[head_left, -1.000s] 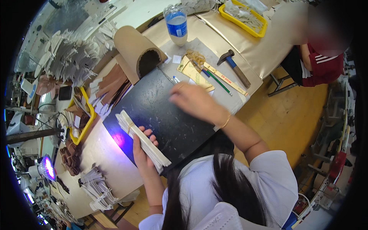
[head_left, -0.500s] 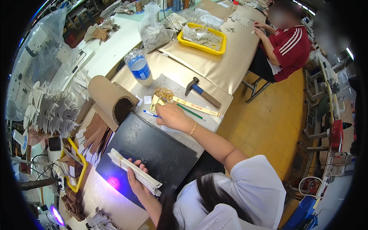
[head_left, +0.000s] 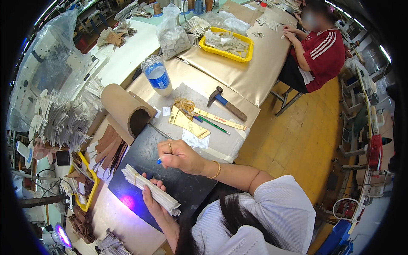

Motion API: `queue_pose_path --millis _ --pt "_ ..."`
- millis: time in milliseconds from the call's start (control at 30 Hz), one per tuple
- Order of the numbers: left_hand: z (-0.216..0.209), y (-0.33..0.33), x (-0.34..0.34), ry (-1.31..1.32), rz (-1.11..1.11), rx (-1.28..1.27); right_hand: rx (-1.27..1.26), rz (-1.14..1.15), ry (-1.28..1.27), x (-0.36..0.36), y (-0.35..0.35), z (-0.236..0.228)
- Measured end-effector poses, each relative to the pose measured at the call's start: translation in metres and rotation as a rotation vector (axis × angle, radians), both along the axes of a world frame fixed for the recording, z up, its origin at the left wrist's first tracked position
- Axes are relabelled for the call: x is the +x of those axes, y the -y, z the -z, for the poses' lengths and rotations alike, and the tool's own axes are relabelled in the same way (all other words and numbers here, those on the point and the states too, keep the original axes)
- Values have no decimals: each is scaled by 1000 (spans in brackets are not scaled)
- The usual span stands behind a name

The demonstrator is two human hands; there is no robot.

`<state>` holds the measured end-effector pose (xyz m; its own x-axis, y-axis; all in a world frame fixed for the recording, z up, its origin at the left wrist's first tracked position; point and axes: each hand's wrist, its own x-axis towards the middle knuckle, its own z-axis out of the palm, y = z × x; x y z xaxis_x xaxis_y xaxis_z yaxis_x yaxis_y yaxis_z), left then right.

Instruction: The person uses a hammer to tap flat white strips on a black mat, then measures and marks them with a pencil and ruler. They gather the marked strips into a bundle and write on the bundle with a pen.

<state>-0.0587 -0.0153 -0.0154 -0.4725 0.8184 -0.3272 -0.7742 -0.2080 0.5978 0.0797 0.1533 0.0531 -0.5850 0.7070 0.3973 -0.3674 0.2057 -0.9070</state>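
My left hand (head_left: 154, 195) is closed around a bundle of white strips (head_left: 148, 187), bound near one end with a thin band. The bundle is held tilted over a black mat (head_left: 131, 157). Just above and to the right of it, my right hand (head_left: 180, 157) is closed on a pen (head_left: 159, 161); only its blue end shows below the fingers. Beyond the right hand lie a yellowish pattern piece (head_left: 187, 123), a printed paper slip (head_left: 197, 139), a green pencil (head_left: 212, 124) and a heap of rubber bands (head_left: 184, 105).
A hammer (head_left: 227, 103), a water bottle (head_left: 158, 77) and a cardboard tube (head_left: 125, 110) stand or lie farther back. Brown strips (head_left: 108, 148) lie left of the mat. A yellow tray (head_left: 227, 44) holds pale pieces. A seated person (head_left: 325, 51) works at the far right.
My right hand has picked up the pen and drawn back toward me, over the mat near the bundle. The pattern piece and paper slip are now uncovered. My left hand stays in place.
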Motion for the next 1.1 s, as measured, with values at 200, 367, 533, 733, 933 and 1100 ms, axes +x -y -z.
queue_pose_path --millis 200,367,533,733,933,1100 --pt "-12 -8 13 -137 -14 -113 108 -22 101 11 -1 -1" --pt "-10 -8 14 -129 -6 -149 -13 -28 172 13 0 -6" --pt "-18 -2 13 107 10 -41 267 -165 77 26 -5 -33" --pt "-45 3 19 145 107 139 -47 -135 -88 30 4 -31" --pt "-55 6 22 220 149 209 -112 -304 182 7 39 -44" --pt "-72 4 31 339 189 187 68 -255 53 -19 35 -34"
